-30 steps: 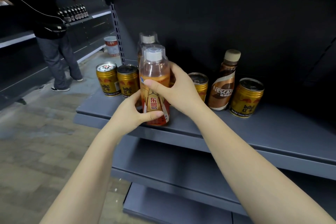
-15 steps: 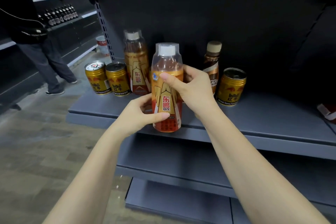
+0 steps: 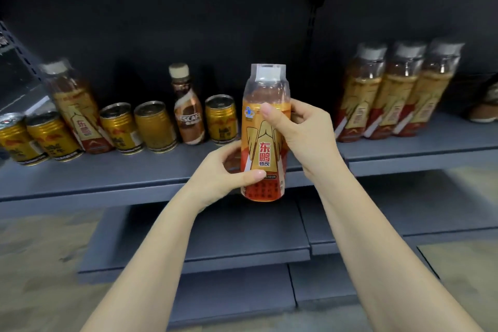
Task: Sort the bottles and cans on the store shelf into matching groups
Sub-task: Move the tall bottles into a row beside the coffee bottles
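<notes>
Held upright at centre frame, off the shelf: tall clear-plastic bottle of amber drink with orange-and-red label and white cap (image 3: 265, 132), long axis vertical, base hanging just in front of the grey metal shelf board's (image 3: 113, 178) front edge

Left hand (image 3: 223, 170) wrapped round the lower label, thumb laid across the front, fingers curled behind; right hand (image 3: 301, 135) clasped round the upper label, thumb across the front just under the shoulder. Both firmly closed on the same bottle, nothing else in either

Matching group at right of frame: row of three identical amber bottles with white caps (image 3: 396, 91), standing side by side on the shelf, level with the held bottle and well apart from it, nearer the right hand. Bare board between hands and row, so probably a sideways carry to the right, kept vertical, set down just beside the leftmost of the three

At left of frame, still mixed: another amber bottle of the same kind (image 3: 76, 105), leaning in the wide-angle view, among five gold ribbed cans (image 3: 155, 127), plus a brown coffee bottle with beige cap (image 3: 187, 105) between two cans. Sorting judged partly done
</notes>
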